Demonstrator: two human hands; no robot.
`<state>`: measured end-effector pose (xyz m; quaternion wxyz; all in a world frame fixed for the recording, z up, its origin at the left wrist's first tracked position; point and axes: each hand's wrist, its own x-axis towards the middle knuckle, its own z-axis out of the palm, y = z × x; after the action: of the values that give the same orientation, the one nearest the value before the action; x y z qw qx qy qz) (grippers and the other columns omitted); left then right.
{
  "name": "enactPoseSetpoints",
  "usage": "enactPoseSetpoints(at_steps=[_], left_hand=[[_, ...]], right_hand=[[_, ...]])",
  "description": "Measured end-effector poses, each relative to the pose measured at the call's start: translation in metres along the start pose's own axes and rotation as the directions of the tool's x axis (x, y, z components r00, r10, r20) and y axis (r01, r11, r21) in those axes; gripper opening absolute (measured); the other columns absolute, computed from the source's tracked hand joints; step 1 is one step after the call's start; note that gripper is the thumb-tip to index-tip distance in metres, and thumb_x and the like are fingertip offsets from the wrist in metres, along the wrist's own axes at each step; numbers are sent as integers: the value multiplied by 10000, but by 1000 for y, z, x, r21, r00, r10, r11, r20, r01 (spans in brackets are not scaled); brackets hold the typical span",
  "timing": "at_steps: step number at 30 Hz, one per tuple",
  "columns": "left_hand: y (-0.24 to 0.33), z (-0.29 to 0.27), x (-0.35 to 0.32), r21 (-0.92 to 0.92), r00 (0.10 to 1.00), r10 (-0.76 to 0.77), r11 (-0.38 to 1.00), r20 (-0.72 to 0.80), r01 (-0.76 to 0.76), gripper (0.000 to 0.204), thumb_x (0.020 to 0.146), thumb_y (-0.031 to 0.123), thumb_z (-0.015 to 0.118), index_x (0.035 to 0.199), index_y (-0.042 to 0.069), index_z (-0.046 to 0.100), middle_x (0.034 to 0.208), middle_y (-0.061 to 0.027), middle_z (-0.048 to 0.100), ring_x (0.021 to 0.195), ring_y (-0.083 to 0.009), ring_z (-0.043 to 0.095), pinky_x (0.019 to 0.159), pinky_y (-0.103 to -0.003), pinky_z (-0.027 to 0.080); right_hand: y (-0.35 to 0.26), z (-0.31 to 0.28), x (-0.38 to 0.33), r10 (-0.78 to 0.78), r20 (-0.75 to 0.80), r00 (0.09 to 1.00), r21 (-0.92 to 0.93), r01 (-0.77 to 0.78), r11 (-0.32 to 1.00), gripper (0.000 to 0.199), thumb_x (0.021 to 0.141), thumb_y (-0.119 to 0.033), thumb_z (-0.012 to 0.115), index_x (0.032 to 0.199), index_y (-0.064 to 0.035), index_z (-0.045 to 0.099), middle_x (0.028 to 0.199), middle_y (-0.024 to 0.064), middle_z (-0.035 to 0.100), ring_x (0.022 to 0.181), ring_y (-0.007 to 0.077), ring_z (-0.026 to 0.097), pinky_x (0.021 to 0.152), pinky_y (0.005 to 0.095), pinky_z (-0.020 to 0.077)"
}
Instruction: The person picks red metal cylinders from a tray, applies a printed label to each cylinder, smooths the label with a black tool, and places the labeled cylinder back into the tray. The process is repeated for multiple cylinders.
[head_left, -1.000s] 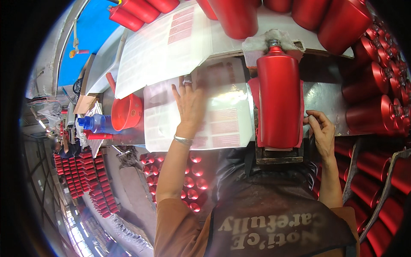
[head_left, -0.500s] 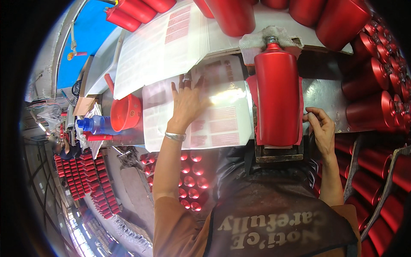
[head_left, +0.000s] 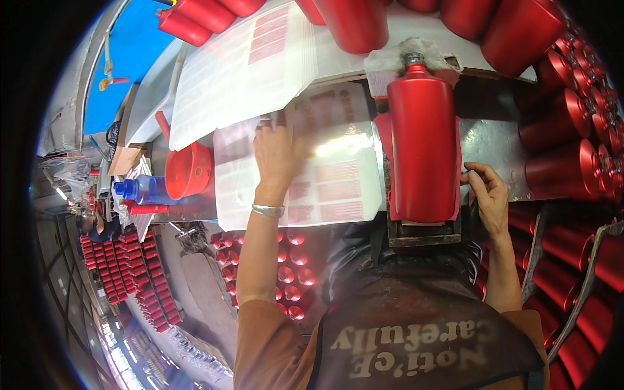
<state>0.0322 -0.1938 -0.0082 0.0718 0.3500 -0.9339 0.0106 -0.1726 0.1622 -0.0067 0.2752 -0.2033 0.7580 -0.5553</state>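
A red bottle (head_left: 422, 149) with a metallic neck lies on its back in front of me, on a red cloth (head_left: 383, 140) over a small wooden stand (head_left: 424, 235). Its neck rests on a white padded support (head_left: 383, 64). My left hand (head_left: 278, 153), a bracelet at its wrist, is over a translucent sheet with printed patches (head_left: 338, 188). Its fingertips are blurred and dim near the upper sheet's edge, so their grip is hidden. Beside the bottle's right side, my right hand (head_left: 489, 195) has thumb and forefinger pinched; what they hold is too small to make out.
A stack of pale printed sheets (head_left: 227, 91) slopes at the upper left. Left of the sheets stand a red plastic dipper (head_left: 188, 172) and a blue bottle (head_left: 146, 190). Red bottles (head_left: 559, 172) crowd the right and the far edge; more stand on the floor (head_left: 286, 276).
My left hand has shifted slightly left, and its fingers, spread before, are now drawn in. My right hand and the red bottle have stayed in place.
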Motion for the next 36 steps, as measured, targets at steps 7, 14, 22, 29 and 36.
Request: enactPoseSetpoints(at_steps=[7,14,22,29,36], left_hand=[[-67,0,-1,-524,943,-278,784,183,333,445,923,259,653,1231,-61,650,1039,-187,720,881,-318,689,839,-395,521],[-132,4,-26,-922,871,-306,-175,386,347,324,1021,190,582,1231,-55,608,1104,-107,695,973,-188,681,854,-323,555],[-198,-25,-61,-898,775,-516,-415,364,146,346,1043,193,497,1274,-60,552,1195,-186,667,1064,-298,683,924,-434,587],[-213,-91,-87,-993,657,-752,113,-56,45,315,1036,162,505,1224,-77,588,1125,-154,673,953,-245,683,813,-358,576],[-161,-182,-104,-856,495,-757,514,-426,50,310,1027,171,537,1202,-69,624,1057,-128,690,865,-186,679,733,-304,569]], right_hand=[[-1,0,-1,7,4,1000,-1,-7,1000,304,985,-192,604,1173,39,666,914,90,737,783,99,650,628,228,473],[3,0,-1,8,-6,1000,0,-8,1000,307,986,-192,605,1184,34,667,917,94,739,811,105,660,641,229,474],[5,1,1,-1,-1,1000,17,1,1000,281,1002,-184,585,1165,29,667,917,77,736,791,94,638,633,226,451],[14,-2,3,-43,24,999,16,43,999,274,1016,-189,581,1158,30,666,905,58,724,714,63,570,605,211,423],[-9,-10,0,24,-91,996,278,2,961,262,1034,-191,563,1170,6,669,904,54,691,570,39,487,531,178,378]])
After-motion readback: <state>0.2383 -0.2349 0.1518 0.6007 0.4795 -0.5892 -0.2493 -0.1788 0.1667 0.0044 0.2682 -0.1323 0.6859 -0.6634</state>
